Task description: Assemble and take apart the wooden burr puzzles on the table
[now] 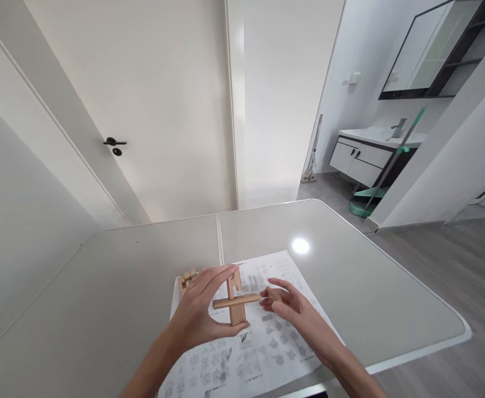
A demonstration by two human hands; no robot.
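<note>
My left hand (199, 312) grips an upright notched wooden puzzle piece (235, 296) between thumb and fingers. A second wooden bar (236, 302) crosses it level, forming a cross. My right hand (290, 309) pinches the right end of that level bar with its fingertips. Both hands hover just above a printed instruction sheet (263, 354) lying on the grey table (350, 276). More wooden puzzle pieces (186, 279) lie on the sheet's far left corner, just behind my left hand.
The table's near right edge and rounded corner (453, 331) border a grey wood floor. A white door with a black handle (114, 143) stands behind the table. At the right, a bathroom vanity (367, 152) and a green mop (375, 193) are visible.
</note>
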